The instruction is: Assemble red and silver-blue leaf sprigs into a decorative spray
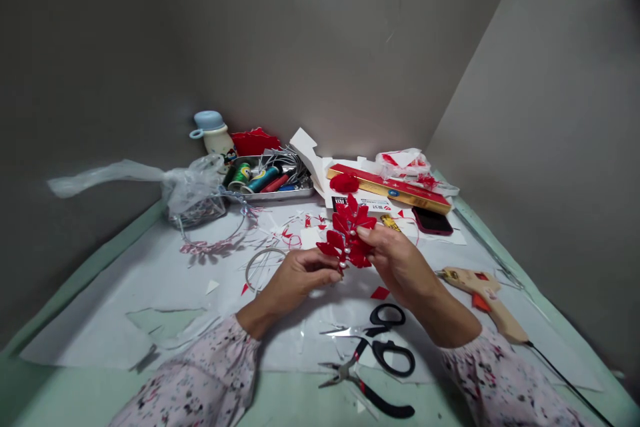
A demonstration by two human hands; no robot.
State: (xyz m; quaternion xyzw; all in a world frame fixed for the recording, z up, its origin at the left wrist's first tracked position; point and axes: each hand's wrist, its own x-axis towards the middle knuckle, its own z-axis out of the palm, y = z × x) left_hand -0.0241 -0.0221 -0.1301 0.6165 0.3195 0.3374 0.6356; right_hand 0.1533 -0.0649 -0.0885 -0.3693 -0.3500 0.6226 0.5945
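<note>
A red petalled flower ornament (351, 230) with pearl-like beads is held up over the middle of the table. My left hand (310, 273) pinches its lower left end between thumb and fingers. On the other side, my right hand (393, 250) grips the petals at its right edge. Below the hands lie black-handled scissors (387, 337) with their blades to the left, and pliers (360, 380) with red and black handles just in front of them. A small red scrap (380, 293) rests beneath my right hand.
A glue gun (487, 300) with a cord lies at the right. Further back are a phone (433, 221), a long red-gold box (390, 188), a metal tray (280, 195) of thread spools, a bottle (217, 137), a plastic bag (193, 183) and a beaded hoop (215, 240).
</note>
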